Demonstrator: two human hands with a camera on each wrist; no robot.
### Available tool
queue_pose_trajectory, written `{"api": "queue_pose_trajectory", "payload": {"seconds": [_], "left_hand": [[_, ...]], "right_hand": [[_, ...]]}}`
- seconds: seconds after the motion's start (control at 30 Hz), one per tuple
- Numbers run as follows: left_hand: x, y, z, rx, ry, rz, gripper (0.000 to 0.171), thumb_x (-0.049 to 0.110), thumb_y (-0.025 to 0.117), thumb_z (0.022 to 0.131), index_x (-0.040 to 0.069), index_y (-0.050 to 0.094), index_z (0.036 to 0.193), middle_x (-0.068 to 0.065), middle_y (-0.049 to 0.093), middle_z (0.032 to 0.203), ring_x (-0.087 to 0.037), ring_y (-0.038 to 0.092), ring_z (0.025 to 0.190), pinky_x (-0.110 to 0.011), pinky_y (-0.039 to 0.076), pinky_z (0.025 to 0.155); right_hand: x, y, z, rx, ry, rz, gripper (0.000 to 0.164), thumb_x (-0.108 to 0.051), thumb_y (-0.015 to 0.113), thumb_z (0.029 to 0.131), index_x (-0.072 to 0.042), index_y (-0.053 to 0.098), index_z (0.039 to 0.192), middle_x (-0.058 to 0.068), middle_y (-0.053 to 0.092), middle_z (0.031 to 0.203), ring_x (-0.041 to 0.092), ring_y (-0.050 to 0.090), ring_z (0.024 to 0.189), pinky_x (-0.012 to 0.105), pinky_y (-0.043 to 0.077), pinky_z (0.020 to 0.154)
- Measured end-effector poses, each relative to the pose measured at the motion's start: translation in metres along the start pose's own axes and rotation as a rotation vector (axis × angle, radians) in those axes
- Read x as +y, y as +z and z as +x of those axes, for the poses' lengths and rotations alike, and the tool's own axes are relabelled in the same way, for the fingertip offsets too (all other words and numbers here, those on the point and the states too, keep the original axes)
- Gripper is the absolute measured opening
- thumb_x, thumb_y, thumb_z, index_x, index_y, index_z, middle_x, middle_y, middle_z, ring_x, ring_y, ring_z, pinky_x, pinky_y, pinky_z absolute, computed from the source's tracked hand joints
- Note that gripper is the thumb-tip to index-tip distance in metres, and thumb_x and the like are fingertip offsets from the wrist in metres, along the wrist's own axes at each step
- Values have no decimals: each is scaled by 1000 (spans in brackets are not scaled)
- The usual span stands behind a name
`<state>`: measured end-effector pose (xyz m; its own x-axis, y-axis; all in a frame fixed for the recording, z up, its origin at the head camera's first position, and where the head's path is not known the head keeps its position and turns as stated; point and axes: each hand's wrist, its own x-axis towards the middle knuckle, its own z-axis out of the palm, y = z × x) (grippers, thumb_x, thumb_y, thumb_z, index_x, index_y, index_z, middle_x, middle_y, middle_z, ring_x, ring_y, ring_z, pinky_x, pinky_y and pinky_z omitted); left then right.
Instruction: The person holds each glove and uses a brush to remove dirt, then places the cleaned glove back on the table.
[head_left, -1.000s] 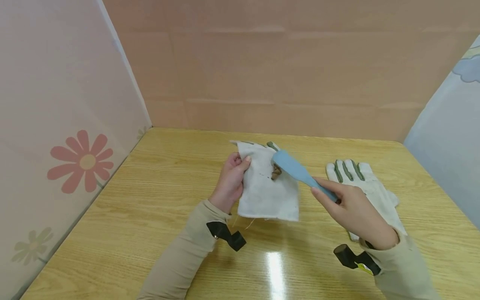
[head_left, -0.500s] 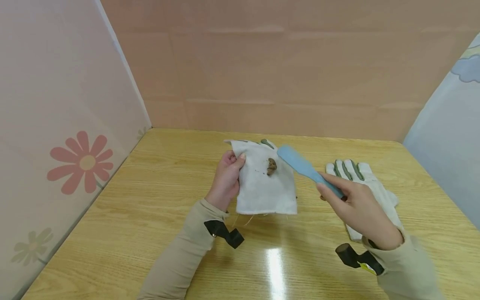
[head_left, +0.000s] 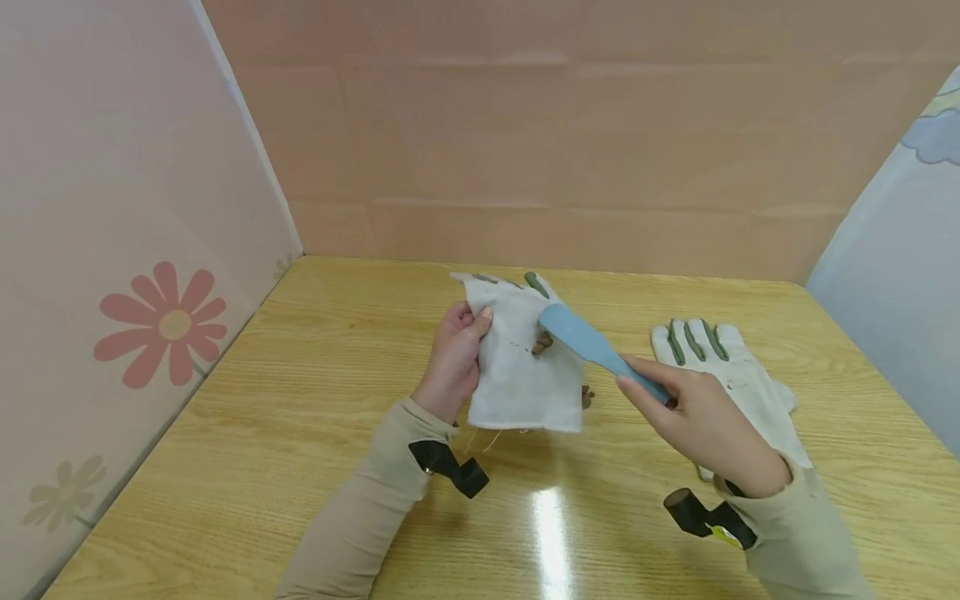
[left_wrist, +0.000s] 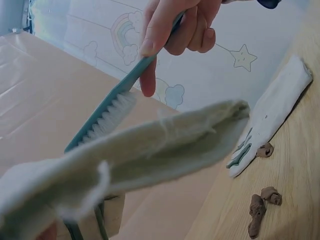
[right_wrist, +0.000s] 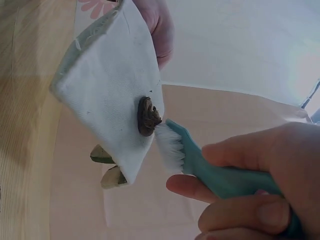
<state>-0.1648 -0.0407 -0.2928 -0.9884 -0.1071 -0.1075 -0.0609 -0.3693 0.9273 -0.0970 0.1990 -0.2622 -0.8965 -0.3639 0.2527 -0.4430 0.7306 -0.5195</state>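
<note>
My left hand (head_left: 453,358) grips the left edge of a white cloth work glove (head_left: 521,396) with green-lined fingers, holding it up over the table with its open cuff toward me. Stuck on the glove's face is a dark brown lump (right_wrist: 148,117), with small dark specks beside it. In my right hand (head_left: 708,425) is a blue scrub brush (head_left: 585,337), pinched by its handle. Its white bristles (right_wrist: 170,147) meet the edge of the lump in the right wrist view. From the head view, the brush head partly covers the lump.
A second white glove (head_left: 753,387) lies flat on the wooden table (head_left: 315,375) at the right. Brown lumps (left_wrist: 256,215) lie on the tabletop, and another brown piece (left_wrist: 265,149) sits against that glove. Patterned and plain panels surround the table.
The brush lifted off to the right half a second ago, baring the lump, and has come back left over it. The held glove has shifted slightly left.
</note>
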Motion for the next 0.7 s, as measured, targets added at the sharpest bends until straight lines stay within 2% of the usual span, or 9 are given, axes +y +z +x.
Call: {"api": "queue_pose_trajectory", "payload": {"seconds": [0.3, 0.5, 0.7], "left_hand": [[0, 1, -2, -28, -22, -15, 28, 4, 43, 98, -4, 43, 125, -6, 56, 102, -12, 56, 91, -25, 45, 82], [-2, 2, -1, -20, -20, 4, 29, 4, 43, 98, -5, 43, 125, -6, 56, 101, -11, 55, 90, -24, 44, 81], [0, 0, -1, -13, 1, 4, 27, 5, 43, 98, -4, 44, 124, -5, 57, 101, -10, 56, 88, -23, 45, 79]], "right_hand": [[0, 3, 1, 71, 14, 34, 37, -20, 55, 95, -3, 57, 127, -5, 33, 51, 0, 21, 42, 21, 26, 38], [1, 4, 1, 19, 19, 16, 38, -22, 54, 95, -4, 56, 128, -6, 30, 52, 0, 20, 42, 21, 26, 39], [1, -2, -1, 1, -18, -27, 34, -21, 56, 94, -5, 60, 124, -9, 31, 51, -2, 21, 43, 19, 27, 40]]}}
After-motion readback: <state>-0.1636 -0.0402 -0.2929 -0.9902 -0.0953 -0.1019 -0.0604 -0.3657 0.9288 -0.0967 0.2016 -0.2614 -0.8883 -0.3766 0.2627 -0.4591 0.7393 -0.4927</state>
